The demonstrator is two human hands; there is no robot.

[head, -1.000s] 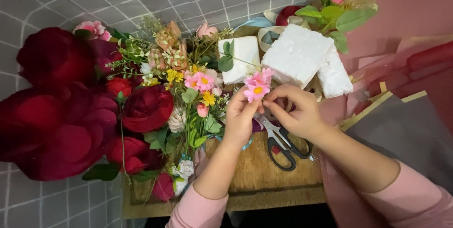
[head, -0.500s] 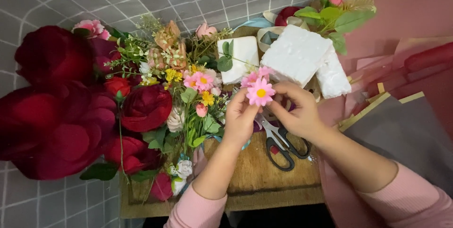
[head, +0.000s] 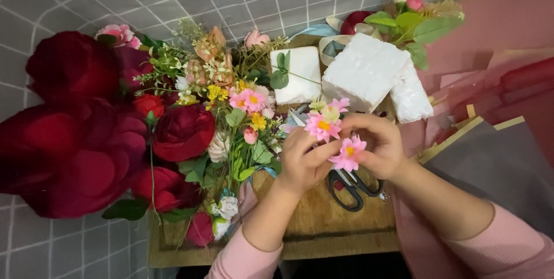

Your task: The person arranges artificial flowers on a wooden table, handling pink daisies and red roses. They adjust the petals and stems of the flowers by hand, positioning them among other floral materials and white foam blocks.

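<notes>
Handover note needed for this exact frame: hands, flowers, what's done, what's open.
Left hand: pinching the stem of a pink daisy sprig.
Right hand: fingers closed on a second pink daisy head of the same sprig.
Both hands are above the wooden board; black scissors lie on it under the hands, untouched.
White foam blocks sit behind, bare, no stems in them. Red roses and mixed stems lie in a pile at left.
Done: the sprig is picked up. Left: nothing is placed in the foam.
</notes>
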